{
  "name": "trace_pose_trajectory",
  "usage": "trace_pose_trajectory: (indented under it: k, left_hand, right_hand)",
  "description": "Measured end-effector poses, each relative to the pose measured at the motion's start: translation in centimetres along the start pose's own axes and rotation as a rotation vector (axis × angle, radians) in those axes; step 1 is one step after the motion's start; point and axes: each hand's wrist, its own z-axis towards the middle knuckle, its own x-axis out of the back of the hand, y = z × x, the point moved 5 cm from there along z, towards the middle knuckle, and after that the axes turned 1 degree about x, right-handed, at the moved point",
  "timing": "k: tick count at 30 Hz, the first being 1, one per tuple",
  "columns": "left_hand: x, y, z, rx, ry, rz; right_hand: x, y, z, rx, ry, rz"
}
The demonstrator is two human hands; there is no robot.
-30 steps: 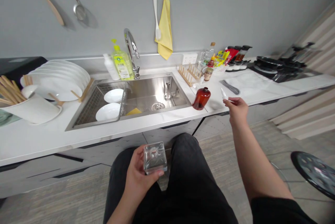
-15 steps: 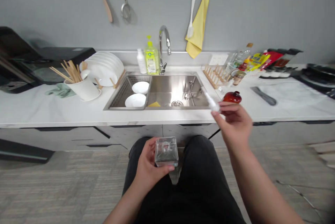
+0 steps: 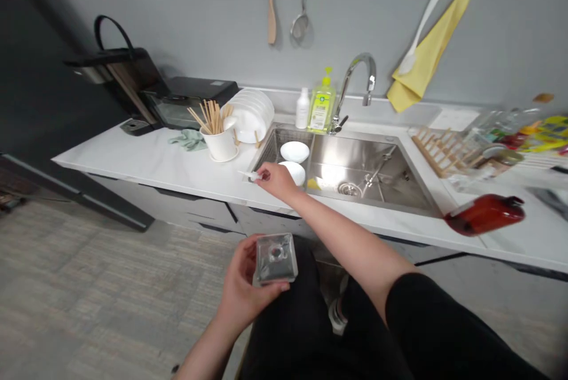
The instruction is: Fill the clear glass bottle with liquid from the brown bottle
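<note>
Right grip point(image 3: 278, 182) narrow, pinching small white dropper point(image 3: 249, 175) above tabletop point(image 3: 146, 161) beside sink point(image 3: 412, 173); left grip point(image 3: 239, 285) wrapped round square glass bottle point(image 3: 276, 258), likely heavy, slippery, fragile, best held by flat sides

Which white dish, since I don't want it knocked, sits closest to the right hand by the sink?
The front white dish, partly hidden by the right hand; the other white dish lies farther back, toward the faucet.

Bright light, sink point(image 3: 355, 167) glare, warped edges, perhaps slight blur
</note>
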Motion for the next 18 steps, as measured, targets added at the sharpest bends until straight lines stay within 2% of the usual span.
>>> trace_pose_trajectory:
  k: [4, 9, 13, 18]
  left_hand:
    - [4.0, 0.2, 1.7, -0.024, 0.11, 0.075]
    - [7.5, -0.5, 3.0, -0.045, 0.213, 0.098]
    - [8.7, -1.2, 3.5, -0.061, 0.242, 0.102]
    - [8.5, -1.7, 4.0, -0.08, 0.263, 0.111]
  right_hand:
    - [-5.2, -0.3, 4.2, 0.009, -0.097, -0.131]
    - [-9.4, -0.8, 5.9, 0.025, -0.132, -0.182]
    - [-10.8, -1.1, 5.6, 0.03, -0.152, -0.211]
    - [-10.5, -1.5, 4.8, 0.044, -0.157, -0.24]
